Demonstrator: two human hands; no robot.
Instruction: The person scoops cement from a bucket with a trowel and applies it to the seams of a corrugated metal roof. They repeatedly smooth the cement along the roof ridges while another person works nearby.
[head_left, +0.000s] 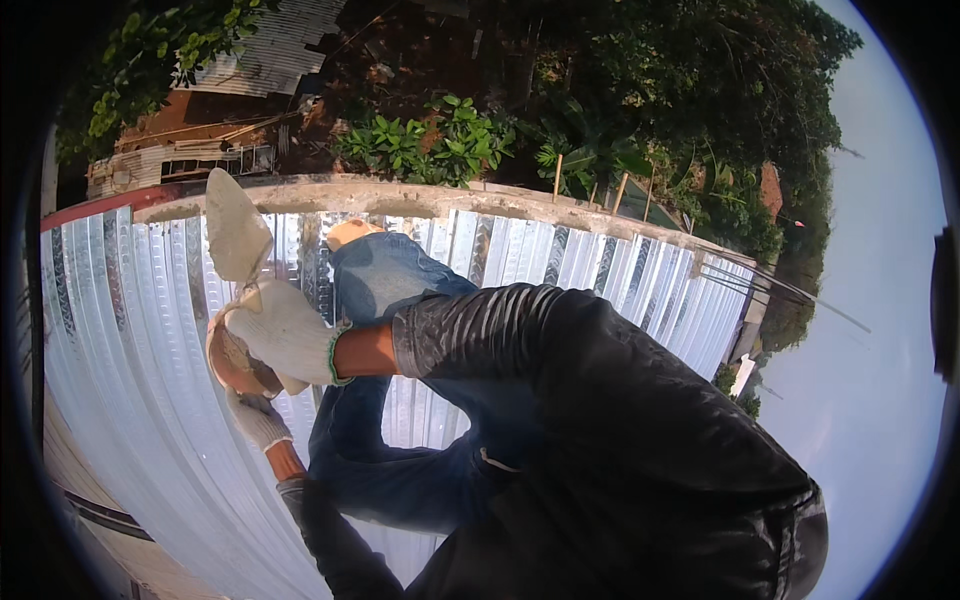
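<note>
My right hand (285,330), in a white knit glove, grips the handle of a trowel (235,225) whose pale, mortar-coated blade points up. Just below it my left hand (258,420), also gloved, holds a rounded orange-brown object (232,362) from underneath; what it is stays unclear. The two hands nearly touch. Both dark sleeves reach in from the lower right. My legs in blue jeans (400,280) stretch out across shiny corrugated metal sheeting (130,330), with one foot (350,232) near its far edge.
A concrete edge (400,195) borders the sheeting at the top. Beyond it lie green shrubs (440,145), trees, thin wooden stakes (557,178) and rusty roofs (190,140). Open sky fills the right. A dark strip (100,510) runs along the lower left.
</note>
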